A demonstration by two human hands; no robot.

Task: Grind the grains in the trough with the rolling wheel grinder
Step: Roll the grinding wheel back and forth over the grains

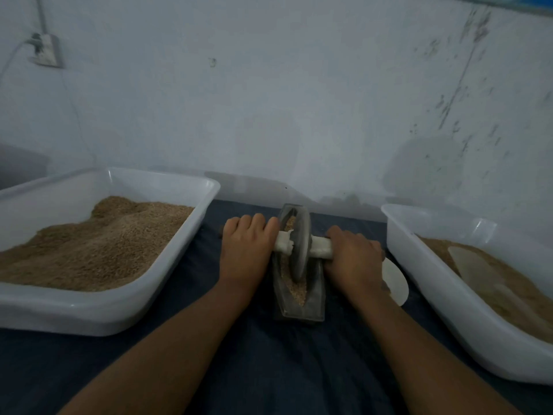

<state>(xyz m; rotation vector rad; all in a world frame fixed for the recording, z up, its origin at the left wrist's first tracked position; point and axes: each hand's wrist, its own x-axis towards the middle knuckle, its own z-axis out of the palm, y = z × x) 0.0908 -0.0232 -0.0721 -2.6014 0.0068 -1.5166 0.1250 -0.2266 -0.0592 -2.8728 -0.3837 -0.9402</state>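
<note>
Down the middle of the dark cloth (269, 369), the narrow metal trough (314, 298) lies lengthwise, running away from the person, and tan grains (297, 290) fill its channel at the near end, with a few more showing past the wheel. The grinding wheel (299, 247) stands upright in the groove, its pale axle handle (321, 248) sticking out to both sides. Left hand (245, 250) is wrapped over the left end of the axle, fingers curled around it; right hand (353, 256) grips the right end the same way. A white scoop (396, 283) lies just beside the right wrist. Either side sits a white tub: the left tub (155, 277) heaped with grain, the right tub (443, 301) holding grain too (a pale scoop-like shape rests in it)
</note>
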